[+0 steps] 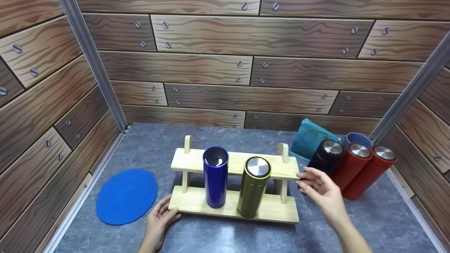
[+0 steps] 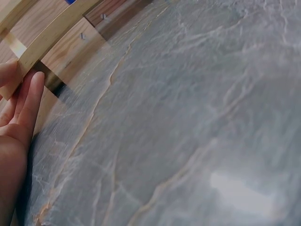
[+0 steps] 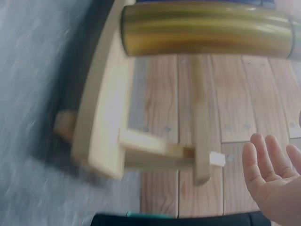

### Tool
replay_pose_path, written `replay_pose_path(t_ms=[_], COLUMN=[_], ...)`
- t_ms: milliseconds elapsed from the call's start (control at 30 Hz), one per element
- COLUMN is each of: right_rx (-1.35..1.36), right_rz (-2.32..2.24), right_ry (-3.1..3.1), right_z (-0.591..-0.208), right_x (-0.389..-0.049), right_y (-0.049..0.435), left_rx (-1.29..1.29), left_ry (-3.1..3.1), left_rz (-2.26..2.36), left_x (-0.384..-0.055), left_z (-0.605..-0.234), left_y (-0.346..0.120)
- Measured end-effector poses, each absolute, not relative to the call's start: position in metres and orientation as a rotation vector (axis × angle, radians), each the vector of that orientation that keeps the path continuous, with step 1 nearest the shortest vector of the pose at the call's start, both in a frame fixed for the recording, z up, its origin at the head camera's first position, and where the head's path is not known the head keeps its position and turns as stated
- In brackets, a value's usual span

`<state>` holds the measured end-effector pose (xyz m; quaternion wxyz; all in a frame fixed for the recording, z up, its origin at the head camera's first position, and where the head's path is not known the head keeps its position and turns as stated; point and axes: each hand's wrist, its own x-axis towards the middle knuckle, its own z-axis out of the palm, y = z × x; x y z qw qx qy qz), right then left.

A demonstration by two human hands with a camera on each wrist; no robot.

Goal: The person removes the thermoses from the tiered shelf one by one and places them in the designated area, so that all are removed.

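A pale two-tier wooden rack (image 1: 270, 211) stands mid-table. On its lower board are a blue tumbler (image 1: 216, 186), its top uncovered and dark inside, and an olive-gold thermos (image 1: 252, 196) with a steel-topped lid. My left hand (image 1: 158, 221) grips the left end of the lower board, thumb above and fingers underneath; the left wrist view shows the fingers (image 2: 32, 101) under the wood. By the right end of the upper board is my right hand (image 1: 324, 193), fingers loosely bent and holding nothing. In the right wrist view, that hand (image 3: 277, 181) appears apart from the rack's end.
Right of the rack stand a black thermos (image 1: 325, 158), two red thermoses (image 1: 352, 163) and a blue-grey cup (image 1: 358, 139). A teal packet (image 1: 311, 138) leans behind them. A round blue mat (image 1: 127, 196) lies at left. Wood-patterned walls (image 1: 211, 70) enclose the grey marbled table (image 1: 204, 239).
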<state>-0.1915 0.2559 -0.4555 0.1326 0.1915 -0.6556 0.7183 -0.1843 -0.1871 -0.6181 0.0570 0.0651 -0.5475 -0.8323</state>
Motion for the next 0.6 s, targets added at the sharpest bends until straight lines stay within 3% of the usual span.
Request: replay_pose_path(t_ms=[600], right_rx=[0.706], right_rz=[2.047], right_ry=[-2.004], right_z=[-0.436], right_x=[-0.194], right_y=[0.194], left_rx=[0.253], left_ry=[-1.678], left_rz=[-2.529], left_x=[-0.185], left_z=[-0.619], left_y=[-0.187])
